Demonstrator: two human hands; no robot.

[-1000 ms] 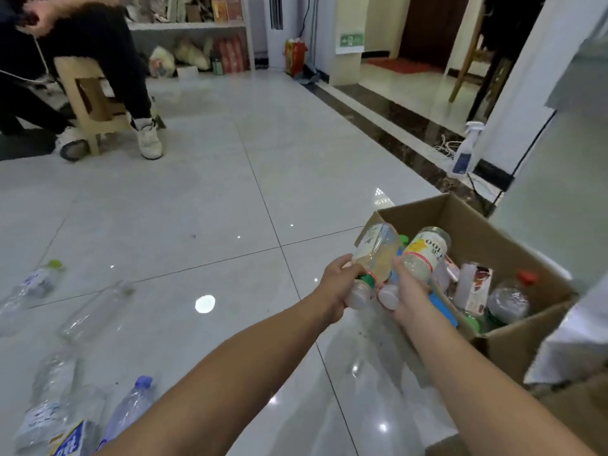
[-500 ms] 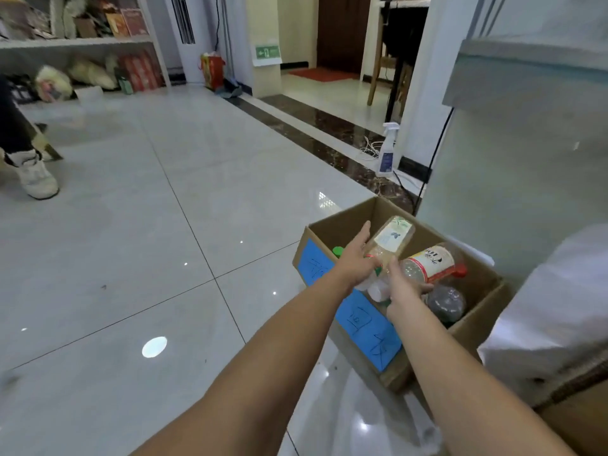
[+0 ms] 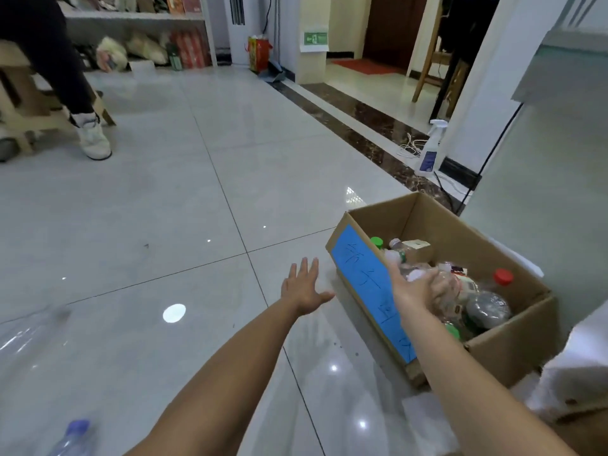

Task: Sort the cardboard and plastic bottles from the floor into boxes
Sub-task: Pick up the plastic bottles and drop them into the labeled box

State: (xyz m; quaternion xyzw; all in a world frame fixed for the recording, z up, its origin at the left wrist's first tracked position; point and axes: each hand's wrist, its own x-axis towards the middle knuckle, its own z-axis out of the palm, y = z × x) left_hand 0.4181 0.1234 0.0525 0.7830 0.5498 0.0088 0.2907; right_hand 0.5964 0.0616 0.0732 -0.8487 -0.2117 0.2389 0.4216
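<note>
Left hand fingers spread; right hand fingers loose over box; bottles lie flat

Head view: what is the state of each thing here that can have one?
Left hand, open, holds nothing.
Right hand, over the box, blurred; grip unclear.
Cardboard box, top open, partly filled.
Red-capped bottle, capped, in the box.
Blue-capped bottle, capped, on the floor.
Spray bottle, upright.

Blue label on the box — handwritten characters, unreadable.
</note>
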